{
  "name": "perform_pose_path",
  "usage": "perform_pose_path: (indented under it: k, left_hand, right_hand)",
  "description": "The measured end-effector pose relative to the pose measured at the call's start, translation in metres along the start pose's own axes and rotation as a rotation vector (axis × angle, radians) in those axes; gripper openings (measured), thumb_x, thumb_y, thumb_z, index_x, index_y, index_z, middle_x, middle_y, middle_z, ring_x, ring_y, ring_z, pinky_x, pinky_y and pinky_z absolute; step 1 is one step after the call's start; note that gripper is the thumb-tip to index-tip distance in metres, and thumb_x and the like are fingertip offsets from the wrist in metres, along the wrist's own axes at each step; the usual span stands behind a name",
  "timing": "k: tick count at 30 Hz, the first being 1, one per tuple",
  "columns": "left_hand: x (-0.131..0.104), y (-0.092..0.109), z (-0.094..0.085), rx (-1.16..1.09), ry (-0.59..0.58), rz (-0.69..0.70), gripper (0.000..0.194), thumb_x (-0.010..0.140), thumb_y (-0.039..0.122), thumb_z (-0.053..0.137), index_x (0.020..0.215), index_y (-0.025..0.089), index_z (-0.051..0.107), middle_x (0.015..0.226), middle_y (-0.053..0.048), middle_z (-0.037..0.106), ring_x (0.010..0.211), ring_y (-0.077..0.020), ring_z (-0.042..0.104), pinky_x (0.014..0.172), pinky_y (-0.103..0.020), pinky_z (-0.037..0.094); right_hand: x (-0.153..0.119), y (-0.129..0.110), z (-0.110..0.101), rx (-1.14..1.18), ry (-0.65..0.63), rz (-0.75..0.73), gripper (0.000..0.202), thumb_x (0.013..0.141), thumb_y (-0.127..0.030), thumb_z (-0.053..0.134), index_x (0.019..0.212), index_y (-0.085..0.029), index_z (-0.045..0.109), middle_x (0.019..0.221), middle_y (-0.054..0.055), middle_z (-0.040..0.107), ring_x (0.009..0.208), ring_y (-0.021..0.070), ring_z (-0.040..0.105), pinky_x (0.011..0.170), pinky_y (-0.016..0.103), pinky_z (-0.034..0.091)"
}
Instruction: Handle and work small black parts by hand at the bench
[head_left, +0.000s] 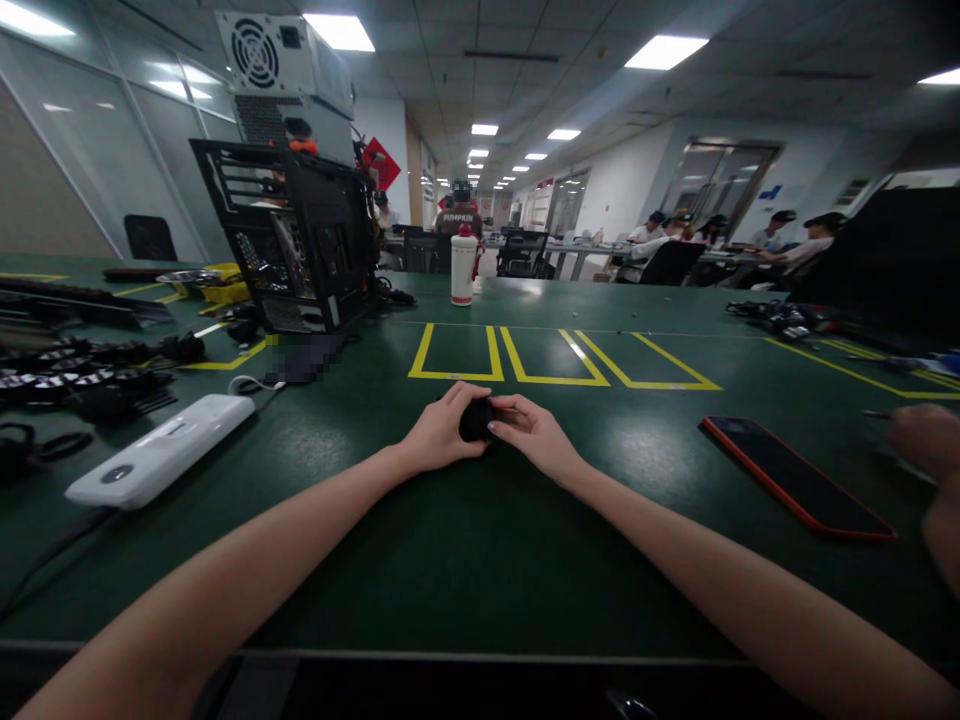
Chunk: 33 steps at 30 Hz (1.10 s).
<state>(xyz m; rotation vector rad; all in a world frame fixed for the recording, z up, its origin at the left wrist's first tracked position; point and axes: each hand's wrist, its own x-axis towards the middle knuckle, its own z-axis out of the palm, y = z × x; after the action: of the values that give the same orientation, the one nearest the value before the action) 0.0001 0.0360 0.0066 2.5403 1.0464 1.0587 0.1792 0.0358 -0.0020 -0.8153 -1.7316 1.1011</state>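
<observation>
Between my two hands is a small black rounded object (475,419), low over the green table in front of me. Thumb and fingers of my left hand (436,432) curl round its left side. From the other side, my right hand (540,440) pinches its edge with thumb and fingertips. Much of the object is covered by fingers, so its exact kind cannot be made out. Just beyond the hands, yellow tape outlines (457,377) mark the tabletop.
To the left lie a white power bank-like device (169,447) with a cable, black cables and an opened computer case (300,230). A white bottle (463,270) stands at the back. At right are an orange-edged phone (795,478) and another person's hand (926,440).
</observation>
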Motion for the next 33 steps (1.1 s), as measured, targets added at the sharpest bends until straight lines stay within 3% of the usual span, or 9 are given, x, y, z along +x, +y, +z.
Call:
perform_pose_path:
  k: [9, 15, 27, 33]
  left_hand:
    - [-0.0012, -0.0009, -0.0008, 0.0, -0.023, 0.012, 0.059, 0.063, 0.023, 0.065, 0.115, 0.024, 0.037, 0.111, -0.005, 0.046, 0.102, -0.022, 0.049, 0.083, -0.037, 0.045]
    - [-0.0011, -0.0009, -0.0007, 0.004, -0.019, 0.029, 0.058, 0.064, 0.023, 0.064, 0.115, 0.023, 0.036, 0.111, -0.005, 0.046, 0.101, -0.0209, 0.049, 0.083, -0.036, 0.045]
    - [-0.0031, 0.0, -0.0024, 0.006, -0.035, 0.016, 0.058, 0.064, 0.023, 0.064, 0.115, 0.024, 0.036, 0.11, -0.004, 0.046, 0.099, -0.021, 0.05, 0.081, -0.035, 0.046]
    - [-0.003, -0.0006, -0.0015, -0.014, -0.02, 0.016, 0.059, 0.063, 0.023, 0.065, 0.114, 0.025, 0.037, 0.11, -0.004, 0.047, 0.101, -0.0215, 0.05, 0.082, -0.037, 0.045]
  right_hand:
    - [-0.0035, -0.0002, 0.0037, 0.04, -0.004, 0.008, 0.028, 0.066, -0.015, 0.062, 0.092, -0.022, 0.054, 0.097, 0.0, 0.056, 0.099, 0.0174, 0.056, 0.09, 0.037, 0.045]
    - [-0.0026, -0.0021, 0.0039, 0.021, 0.014, 0.054, 0.039, 0.065, -0.012, 0.063, 0.101, -0.021, 0.05, 0.105, 0.003, 0.054, 0.103, 0.0171, 0.053, 0.093, 0.037, 0.042]
    - [-0.0022, -0.0003, 0.002, -0.033, -0.029, 0.1, 0.027, 0.073, -0.03, 0.058, 0.098, -0.019, 0.054, 0.1, 0.005, 0.059, 0.094, 0.0181, 0.059, 0.087, 0.038, 0.046]
    - [-0.0034, -0.0018, 0.0019, 0.041, -0.045, 0.076, 0.033, 0.068, -0.019, 0.063, 0.099, -0.021, 0.051, 0.103, 0.002, 0.056, 0.097, 0.0174, 0.057, 0.087, 0.037, 0.046]
